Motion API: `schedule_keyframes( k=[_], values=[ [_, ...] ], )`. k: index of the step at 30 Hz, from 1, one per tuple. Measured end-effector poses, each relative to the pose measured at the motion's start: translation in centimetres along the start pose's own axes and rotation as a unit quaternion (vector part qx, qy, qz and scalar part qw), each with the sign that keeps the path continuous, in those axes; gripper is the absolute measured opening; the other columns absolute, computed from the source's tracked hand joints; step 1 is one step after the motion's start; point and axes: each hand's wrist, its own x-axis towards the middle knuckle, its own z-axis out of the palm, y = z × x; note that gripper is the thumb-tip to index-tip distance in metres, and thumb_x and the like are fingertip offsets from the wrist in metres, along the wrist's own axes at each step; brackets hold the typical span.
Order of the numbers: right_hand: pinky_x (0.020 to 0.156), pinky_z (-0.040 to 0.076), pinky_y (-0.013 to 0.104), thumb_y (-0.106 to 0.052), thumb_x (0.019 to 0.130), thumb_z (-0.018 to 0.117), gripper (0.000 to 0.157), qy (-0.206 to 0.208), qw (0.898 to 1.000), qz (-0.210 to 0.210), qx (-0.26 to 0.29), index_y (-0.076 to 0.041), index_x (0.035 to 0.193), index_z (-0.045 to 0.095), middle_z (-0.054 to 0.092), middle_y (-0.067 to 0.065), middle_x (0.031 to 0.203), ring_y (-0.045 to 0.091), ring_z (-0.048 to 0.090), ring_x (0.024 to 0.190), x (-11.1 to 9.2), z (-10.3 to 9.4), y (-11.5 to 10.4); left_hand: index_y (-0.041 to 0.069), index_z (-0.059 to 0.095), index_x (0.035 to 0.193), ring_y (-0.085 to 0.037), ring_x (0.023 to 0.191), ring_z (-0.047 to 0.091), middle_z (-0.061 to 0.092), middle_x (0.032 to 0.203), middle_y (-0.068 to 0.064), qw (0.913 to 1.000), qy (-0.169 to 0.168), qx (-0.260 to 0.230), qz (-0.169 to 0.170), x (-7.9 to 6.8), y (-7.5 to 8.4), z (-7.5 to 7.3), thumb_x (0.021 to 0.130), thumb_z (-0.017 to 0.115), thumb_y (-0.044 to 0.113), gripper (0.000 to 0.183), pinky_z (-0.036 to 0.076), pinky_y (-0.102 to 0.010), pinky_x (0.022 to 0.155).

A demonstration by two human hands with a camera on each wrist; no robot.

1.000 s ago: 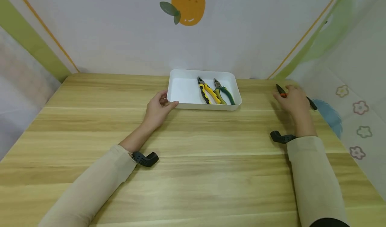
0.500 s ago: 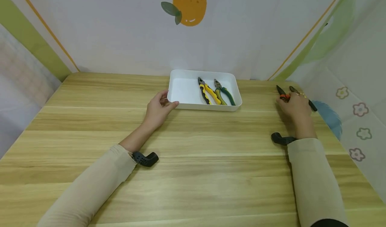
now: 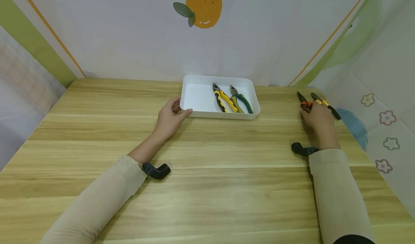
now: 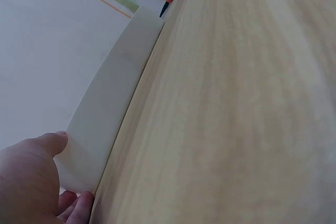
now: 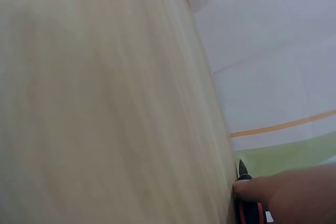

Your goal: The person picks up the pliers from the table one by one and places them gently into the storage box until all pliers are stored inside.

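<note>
My left hand [image 3: 172, 116] holds the near left corner of a shallow white tray [image 3: 196, 94], thumb at the front rim, as the left wrist view also shows. Inside the tray lie yellow-and-black pliers [image 3: 224, 99] and green-handled pliers [image 3: 241, 99]. At the far right of the table, my right hand [image 3: 321, 123] grips orange-and-black pliers [image 3: 304, 102], their dark pointed tip facing away. In the right wrist view the thumb lies on the handle of these pliers [image 5: 249, 211]. Another pair of pliers, yellow and black [image 3: 334, 111], lies just right of that hand, partly hidden by it.
The wood-grain table [image 3: 210, 186] meets a white backdrop [image 3: 129, 38] along its far edge, right behind the tray. A white sheet with printed flowers [image 3: 387, 116] hangs at the right edge. Black wrist cameras [image 3: 157, 171] sit on both forearms.
My right hand has drawn slightly back and down, its fingers coming off the yellow-and-black pair and closing on the orange-and-black pliers. The left hand and the tray have stayed put.
</note>
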Motion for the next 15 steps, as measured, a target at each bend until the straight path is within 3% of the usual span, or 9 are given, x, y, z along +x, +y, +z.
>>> schedule_keyframes(
  k=[6,15],
  values=[
    [0.082,0.050,0.066,-0.035,0.105,0.047,0.062,-0.010,1.000,0.003,-0.010,0.016,0.139,0.040,0.050,0.045,0.121,0.061,0.053,0.107,0.15,0.15,0.19,-0.001,0.044,0.148,-0.033,0.129,0.058,0.056,0.144,-0.019,1.0000,0.001,-0.001,0.002,-0.03,0.00,-0.02,0.094,0.073,0.027,0.067,0.051,-0.042,0.112],
    [0.076,0.050,0.065,-0.036,0.101,0.045,0.061,-0.001,1.000,0.002,-0.001,0.017,0.130,0.045,0.051,0.046,0.116,0.062,0.054,0.101,-0.03,0.12,0.26,0.000,0.046,0.147,-0.032,0.128,0.059,0.057,0.142,-0.018,1.0000,0.003,-0.005,0.002,0.01,-0.13,0.03,0.094,0.074,0.027,0.066,0.052,-0.042,0.110]
  ],
)
